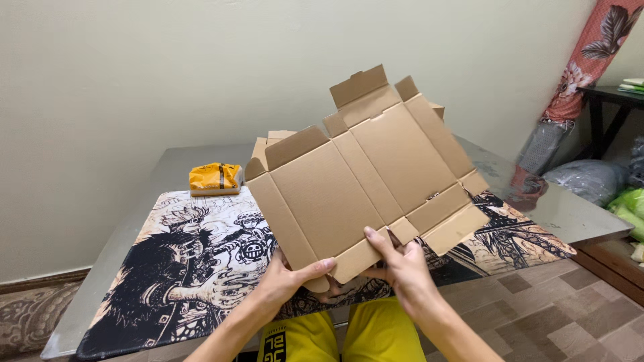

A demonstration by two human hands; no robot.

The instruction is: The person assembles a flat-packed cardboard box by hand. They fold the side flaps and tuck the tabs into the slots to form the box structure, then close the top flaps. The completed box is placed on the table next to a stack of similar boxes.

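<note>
A flat, unfolded brown cardboard box blank (365, 171) is held tilted up above the table, its flaps spread out. My left hand (288, 281) grips its lower left edge, thumb on the front face. My right hand (402, 265) pinches the lower edge flap just to the right, fingers on the cardboard. Both hands sit close together at the bottom of the sheet. Part of the mat behind it is hidden by the cardboard.
A black-and-white illustrated mat (194, 261) covers the grey metal table (570, 214). A small yellow packet (215, 177) lies at the mat's far left edge. Bags and a dark side table (604, 97) stand at the right. Tiled floor lies below.
</note>
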